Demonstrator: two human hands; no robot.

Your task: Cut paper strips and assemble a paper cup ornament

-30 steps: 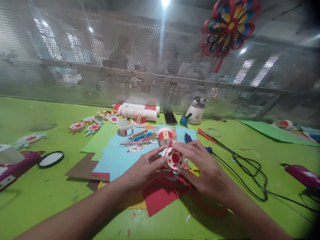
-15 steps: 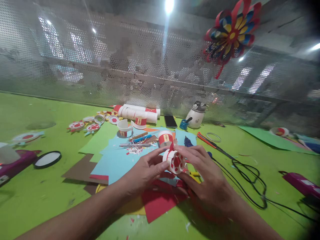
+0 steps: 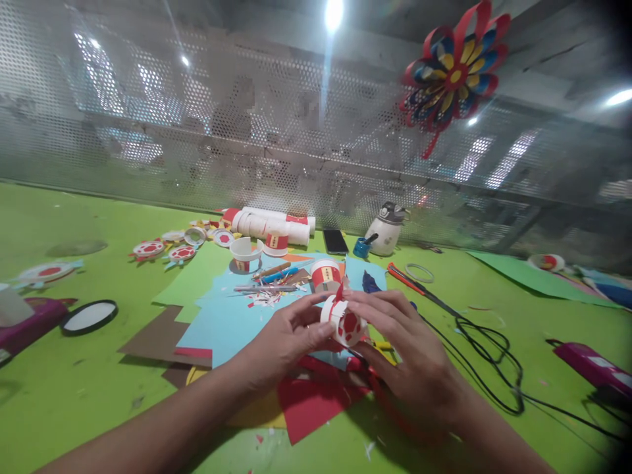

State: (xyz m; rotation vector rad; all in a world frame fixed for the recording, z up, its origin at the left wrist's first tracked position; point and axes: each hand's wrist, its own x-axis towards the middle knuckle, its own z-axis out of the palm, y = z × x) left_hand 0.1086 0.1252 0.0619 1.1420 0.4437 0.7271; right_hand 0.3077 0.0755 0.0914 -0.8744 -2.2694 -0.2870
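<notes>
Both hands hold a small white paper cup (image 3: 345, 322) with red patches on its bottom, tipped so the bottom faces me. My left hand (image 3: 284, 342) pinches its left rim with thumb and fingers. On the right side, my right hand (image 3: 405, 349) wraps the cup from above and behind. A thin red strip sticks up from the cup's top edge. Below the hands lie red paper (image 3: 309, 401) and a light blue sheet (image 3: 232, 322) on the green table (image 3: 74, 388).
Behind the hands stand red-banded cups (image 3: 324, 273), a white cup (image 3: 245, 253), rolled white tubes (image 3: 269, 224), a phone (image 3: 335, 241), a white jar (image 3: 386, 229). A black cable (image 3: 486, 339) runs right. A black-rimmed disc (image 3: 89, 316) lies left; a paper pinwheel (image 3: 454, 66) hangs above.
The cup has turned a little in my hands, its patterned bottom now angled more to the right. The view has drifted slightly; the hands stay in the same place.
</notes>
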